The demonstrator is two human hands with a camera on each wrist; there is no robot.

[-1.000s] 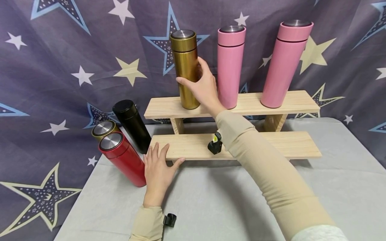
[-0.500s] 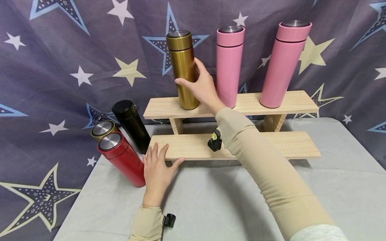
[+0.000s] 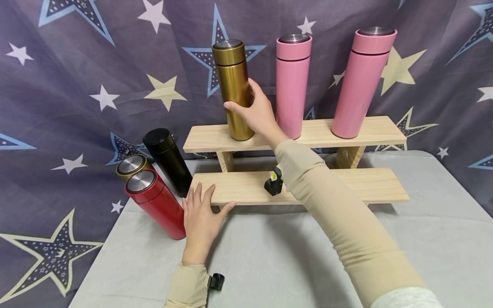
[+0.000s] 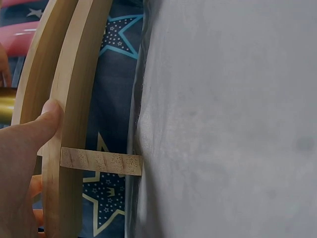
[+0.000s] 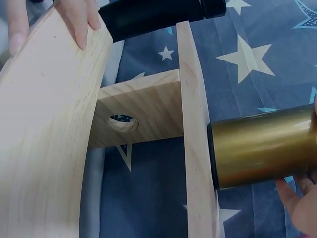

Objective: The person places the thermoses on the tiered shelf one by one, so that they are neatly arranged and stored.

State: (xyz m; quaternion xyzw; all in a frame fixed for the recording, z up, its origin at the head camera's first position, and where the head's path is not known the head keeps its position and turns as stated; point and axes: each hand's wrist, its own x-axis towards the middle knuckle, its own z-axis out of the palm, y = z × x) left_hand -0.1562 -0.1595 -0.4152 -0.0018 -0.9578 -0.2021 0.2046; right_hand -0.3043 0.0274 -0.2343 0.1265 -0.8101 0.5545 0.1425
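On the upper shelf of a two-step wooden stand (image 3: 208, 137) is a gold thermos bottle (image 3: 231, 90), its top leaning slightly left in the head view. My right hand (image 3: 258, 113) grips the bottle from its right side, the thumb across the front. The right wrist view has the bottle's base (image 5: 223, 153) against the shelf board. My left hand (image 3: 202, 226) rests at the left end of the lower shelf (image 3: 239, 188), fingers extended over the top. Its thumb (image 4: 49, 114) touches the front edge in the left wrist view.
Two pink thermos bottles, one in the middle (image 3: 293, 85) and one farther right (image 3: 362, 85), stand on the upper shelf. Left of the stand are a red bottle (image 3: 161, 209), a black bottle (image 3: 171, 167) and another gold bottle (image 3: 129, 164), partly hidden. A star-patterned curtain (image 3: 127, 64) hangs behind.
The gold thermos bottle's top has shifted a little left since the first frame, its base staying about in place. My right fingers have slid slightly lower on it. The left hand has not moved.
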